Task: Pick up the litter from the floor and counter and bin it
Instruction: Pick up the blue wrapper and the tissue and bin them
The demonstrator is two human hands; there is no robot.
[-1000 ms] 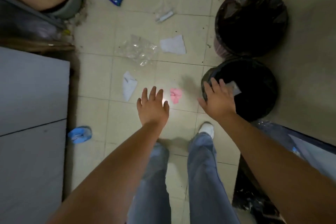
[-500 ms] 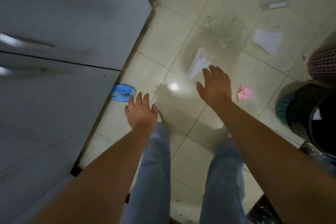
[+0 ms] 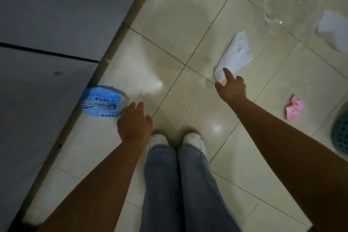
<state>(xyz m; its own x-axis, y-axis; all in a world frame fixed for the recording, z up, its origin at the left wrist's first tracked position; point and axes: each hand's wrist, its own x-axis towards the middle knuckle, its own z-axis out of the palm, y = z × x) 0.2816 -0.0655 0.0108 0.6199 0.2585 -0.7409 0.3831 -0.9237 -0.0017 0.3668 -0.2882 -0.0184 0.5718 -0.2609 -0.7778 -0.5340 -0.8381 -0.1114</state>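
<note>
- Right now I am looking down at two pieces of litter within reach: the blue printed wrapper [image 3: 102, 102] lying on the tiled floor [image 3: 188, 24] hard against the base of the grey cabinet [image 3: 47, 24], and the white folded paper [image 3: 235, 55] lying further out on the tiles
- My left hand [image 3: 134, 122] is hovering just beside the wrapper's near edge, fingers loosely spread, holding nothing
- My right hand [image 3: 231, 87] is reaching at the paper's near corner, forefinger out and the rest curled; I cannot tell whether it is touching yet
- I am judging both pieces light, limp and crushable, so I am planning a pinch at the nearest loose edge of each
- I am noting a pink crumpled scrap [image 3: 294, 107] and clear crinkled plastic [image 3: 273, 5] lying well apart, waiting
</note>
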